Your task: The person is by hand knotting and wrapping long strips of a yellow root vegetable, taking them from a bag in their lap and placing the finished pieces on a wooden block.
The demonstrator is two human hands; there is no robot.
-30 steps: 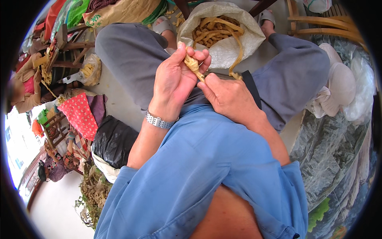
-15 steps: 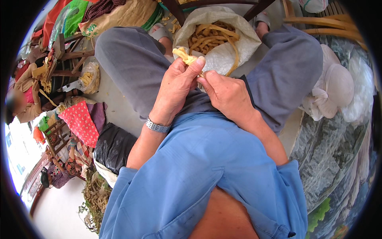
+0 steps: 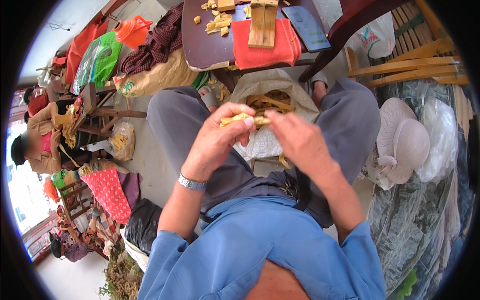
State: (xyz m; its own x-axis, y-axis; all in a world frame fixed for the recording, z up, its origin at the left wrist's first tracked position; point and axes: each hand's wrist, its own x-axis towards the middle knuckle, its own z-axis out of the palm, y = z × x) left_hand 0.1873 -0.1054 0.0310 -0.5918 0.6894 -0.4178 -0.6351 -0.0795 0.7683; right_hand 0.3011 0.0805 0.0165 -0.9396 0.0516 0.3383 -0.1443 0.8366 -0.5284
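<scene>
A pale yellow plaited-looking strip (image 3: 235, 120) is stretched between my two hands, above my lap. My left hand (image 3: 212, 145) is closed on it, thumb pressing from the near side and fingers curled behind. At its right end, the fingertips of my right hand (image 3: 300, 142) pinch together; they are slightly blurred. Just beyond my hands, between my knees, stands a whitish woven sack (image 3: 257, 147) with its mouth open. Tan-brown strips (image 3: 270, 102) lie inside it, partly hidden by my hands.
Beyond the sack, a dark chair seat (image 3: 207, 47) bears yellow scraps (image 3: 220, 22), a red cloth (image 3: 290, 47), a wooden block (image 3: 262, 32) and a phone (image 3: 306, 27). A pale sun hat (image 3: 410, 140) lies right. At left, a person (image 3: 45, 120) handles similar strips near a wooden stool (image 3: 112, 112).
My view has tilted up, bringing the chair seat into sight. My hands have moved forward over the sack, with the strip now held more level between them.
</scene>
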